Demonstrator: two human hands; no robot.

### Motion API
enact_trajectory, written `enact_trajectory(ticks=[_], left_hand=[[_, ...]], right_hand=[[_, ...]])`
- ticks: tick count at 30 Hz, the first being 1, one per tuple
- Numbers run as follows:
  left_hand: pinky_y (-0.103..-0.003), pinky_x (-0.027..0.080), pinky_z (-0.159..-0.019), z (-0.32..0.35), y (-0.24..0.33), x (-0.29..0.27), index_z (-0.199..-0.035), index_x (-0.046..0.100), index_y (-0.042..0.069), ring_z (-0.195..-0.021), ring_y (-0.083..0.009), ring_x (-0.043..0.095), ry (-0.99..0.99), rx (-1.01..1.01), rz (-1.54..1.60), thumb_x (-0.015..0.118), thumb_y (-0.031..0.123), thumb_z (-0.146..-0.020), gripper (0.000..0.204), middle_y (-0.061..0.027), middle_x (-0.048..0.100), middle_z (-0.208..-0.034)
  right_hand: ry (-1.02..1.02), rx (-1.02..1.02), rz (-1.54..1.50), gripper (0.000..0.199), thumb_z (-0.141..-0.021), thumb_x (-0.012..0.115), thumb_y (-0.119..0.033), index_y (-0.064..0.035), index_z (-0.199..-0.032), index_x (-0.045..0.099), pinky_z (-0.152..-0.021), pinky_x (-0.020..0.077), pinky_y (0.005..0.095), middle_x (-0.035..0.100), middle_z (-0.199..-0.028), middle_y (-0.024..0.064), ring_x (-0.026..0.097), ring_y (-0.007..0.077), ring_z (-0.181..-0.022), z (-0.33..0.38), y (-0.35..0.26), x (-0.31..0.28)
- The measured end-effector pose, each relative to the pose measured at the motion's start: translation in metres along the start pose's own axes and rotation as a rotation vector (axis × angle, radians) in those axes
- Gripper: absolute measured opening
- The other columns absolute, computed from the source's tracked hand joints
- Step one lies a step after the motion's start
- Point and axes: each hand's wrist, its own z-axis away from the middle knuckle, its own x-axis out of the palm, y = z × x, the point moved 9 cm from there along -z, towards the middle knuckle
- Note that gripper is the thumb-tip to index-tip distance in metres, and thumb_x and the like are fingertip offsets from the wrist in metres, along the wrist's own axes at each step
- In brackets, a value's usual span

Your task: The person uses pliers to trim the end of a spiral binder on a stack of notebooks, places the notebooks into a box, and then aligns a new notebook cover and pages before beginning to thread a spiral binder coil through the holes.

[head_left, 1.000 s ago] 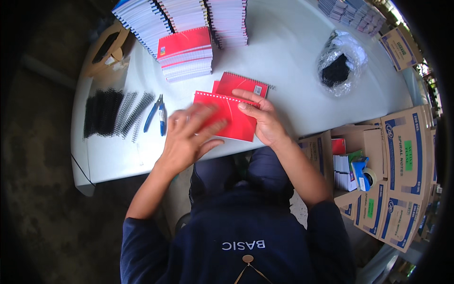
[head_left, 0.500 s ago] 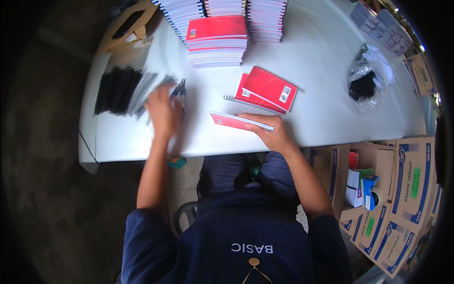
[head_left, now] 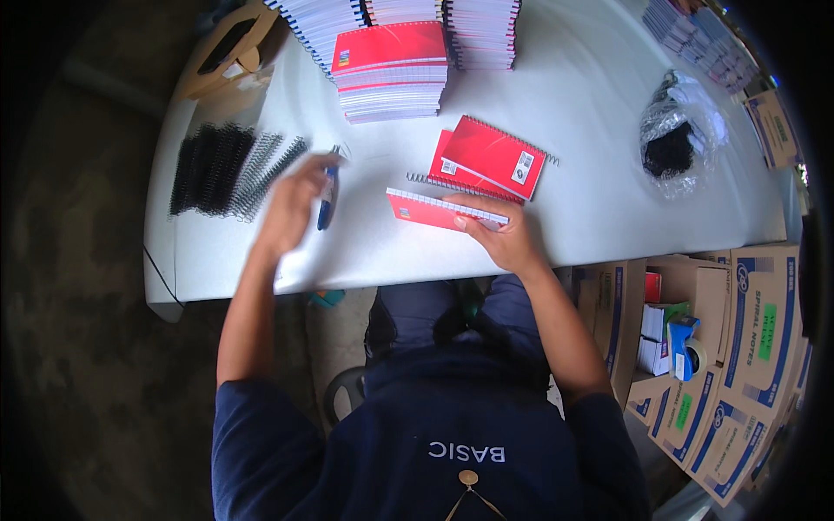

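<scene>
My right hand [head_left: 508,236] is closed around a thin red notebook [head_left: 426,210], its white page edge with a row of notches turned upward. Blurred by motion, my left hand [head_left: 295,198] hovers over the table with its fingertips drawn together; a faint thin loop shows at their tips, too smeared to name. Beside those fingers lie dark blue-handled pliers [head_left: 327,201]. To the left of them is a row of black and clear spiral coils [head_left: 228,169]. Beyond my right hand, two red notebooks [head_left: 495,156] overlap, with coils along their edges.
A stack of red notebooks [head_left: 391,78] stands at the back, before taller stacks of bound notebooks [head_left: 482,35]. A plastic bag with black contents [head_left: 669,152] sits at the right. Cardboard boxes [head_left: 738,365] crowd the right side below the table, near a blue tape dispenser [head_left: 682,347].
My left hand has drawn back slightly from over the coils and pliers, uncovering the pliers. The notebook in my right hand has tilted a little, showing more of its notched edge.
</scene>
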Motion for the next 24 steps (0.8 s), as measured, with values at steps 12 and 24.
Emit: enact_trajectory(ticks=[12, 24], left_hand=[[-0.019, 0.031, -0.051, 0.017, 0.000, 0.066, -0.079, 0.057, 0.005, -0.051, -0.0052, 0.036, -0.292, -0.209, 0.344, 0.041, 0.038, -0.098, 0.042, 0.0038, 0.042, -0.057], [-0.028, 0.040, -0.072, 0.001, 0.056, 0.033, -0.095, 0.060, 0.006, -0.088, -0.0122, 0.055, -0.169, 0.261, 0.015, 0.066, 0.012, -0.082, 0.015, -0.0048, 0.058, -0.102]], right_hand=[[0.051, -0.013, 0.001, 0.027, -0.084, 0.061, -0.001, -0.0057, -0.111, 0.065, -0.085, 0.0460, 0.0239, 0.067, -0.103, 0.0049, 0.058, 0.0090, -0.092, -0.001, -0.006, 0.001], [0.029, -0.084, 0.038, 0.028, -0.083, 0.062, -0.001, -0.0037, -0.111, 0.064, -0.085, 0.0462, 0.0239, 0.067, -0.103, 0.0056, 0.059, 0.0100, -0.093, 0.000, -0.012, 0.005]])
